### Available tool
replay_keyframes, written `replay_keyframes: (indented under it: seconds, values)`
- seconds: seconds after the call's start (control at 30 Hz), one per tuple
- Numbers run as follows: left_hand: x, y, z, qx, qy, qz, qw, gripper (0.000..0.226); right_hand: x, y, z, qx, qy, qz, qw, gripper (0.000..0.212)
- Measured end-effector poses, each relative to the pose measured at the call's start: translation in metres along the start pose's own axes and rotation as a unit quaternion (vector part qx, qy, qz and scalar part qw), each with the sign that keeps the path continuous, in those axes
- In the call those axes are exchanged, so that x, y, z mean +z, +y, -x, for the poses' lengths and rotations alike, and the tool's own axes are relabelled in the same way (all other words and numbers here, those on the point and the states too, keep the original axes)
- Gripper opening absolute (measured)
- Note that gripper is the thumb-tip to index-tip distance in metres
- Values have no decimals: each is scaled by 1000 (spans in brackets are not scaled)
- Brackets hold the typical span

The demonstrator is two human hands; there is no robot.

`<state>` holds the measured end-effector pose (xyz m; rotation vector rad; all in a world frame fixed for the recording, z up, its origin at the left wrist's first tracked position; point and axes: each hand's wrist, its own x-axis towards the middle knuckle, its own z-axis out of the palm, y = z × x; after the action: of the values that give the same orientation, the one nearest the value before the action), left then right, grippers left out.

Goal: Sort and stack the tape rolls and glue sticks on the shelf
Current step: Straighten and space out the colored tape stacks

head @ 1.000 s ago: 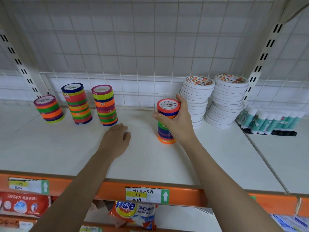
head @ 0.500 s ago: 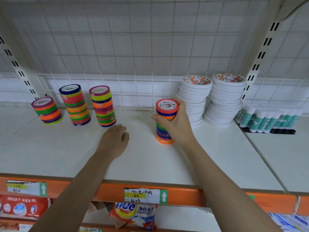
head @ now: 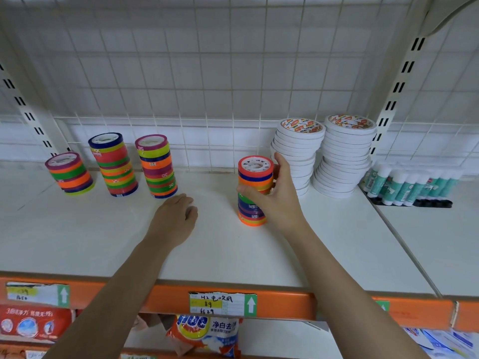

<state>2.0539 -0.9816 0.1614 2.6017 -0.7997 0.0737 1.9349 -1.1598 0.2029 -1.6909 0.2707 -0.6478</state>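
White shelf (head: 77,244), wire grid (head: 207,73) behind: right hand (head: 278,195) clasps the coloured tape stack (head: 252,200), left hand (head: 176,218) rests loosely curled.

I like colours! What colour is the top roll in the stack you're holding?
Red, with a white middle; the head view shows it.

Tape stacks (head: 156,167) left of glue sticks (head: 412,185) on shelf (head: 233,255)

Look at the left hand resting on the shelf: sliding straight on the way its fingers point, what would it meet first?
Probably the nearest coloured tape stack, just beyond the left hand; exact depth is unclear.
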Motion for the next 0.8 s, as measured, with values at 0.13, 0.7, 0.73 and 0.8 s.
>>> replay_keyframes:
  seconds: [0.13, 0.7, 0.73, 0.8]
  values:
    - [1, -2, 0, -3, -2, 2, 1000, 41, -1, 3, 1, -13, -2, 31, 999, 80]
    - [2, -1, 0, 0, 10, -3, 1000, 41, -8, 4, 4, 0, -24, -18, 1000, 69]
    - [2, -1, 0, -1, 10, -3, 1000, 41, -8, 4, 5, 5, -29, -21, 999, 71]
    - [2, -2, -1, -1, 8, -2, 1000, 41, -8, 3, 4, 13, -31, -28, 999, 73]
